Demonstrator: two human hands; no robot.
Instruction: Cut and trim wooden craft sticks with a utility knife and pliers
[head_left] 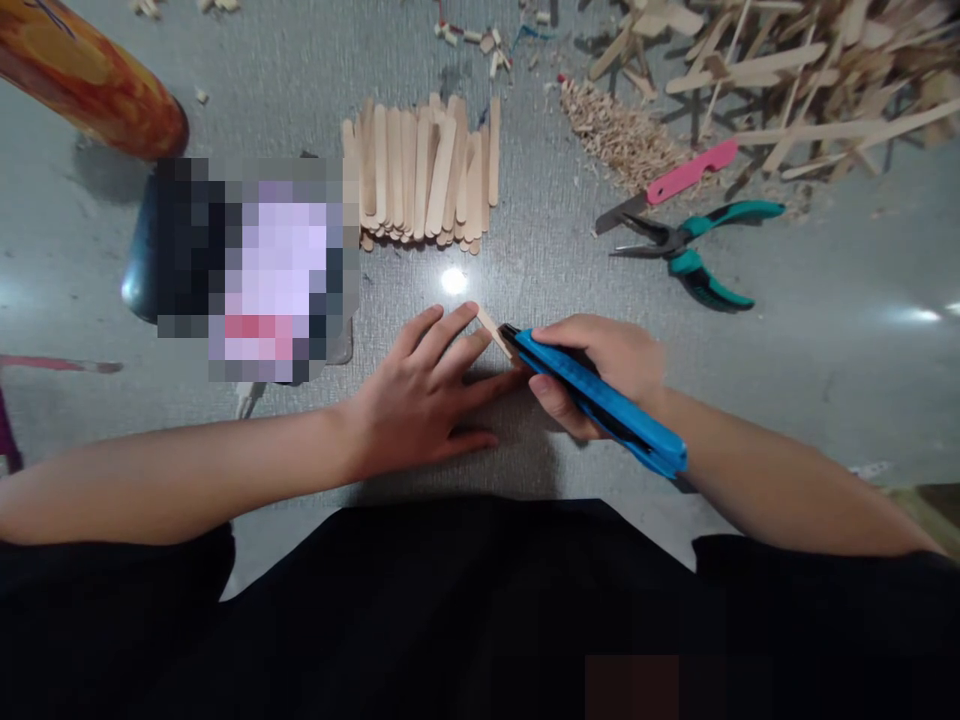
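My right hand (619, 350) grips a blue utility knife (600, 400) that slants up to the left. Its dark tip meets a small pale wooden stick (493, 330) on the grey table. My left hand (420, 400) lies palm down with the fingers spread, and its fingertips touch the stick, steadying it against the surface. Part of the stick is hidden near the knife tip. Beyond both hands sits a stack of wooden craft sticks (420, 170).
Pliers with teal handles (701, 250) and a pink-handled folding knife (690, 175) lie at right. Behind them are wood shavings (622, 130) and a heap of cut sticks (795, 80). A blurred-out phone (277, 260) and an orange cylinder (97, 80) stand at left.
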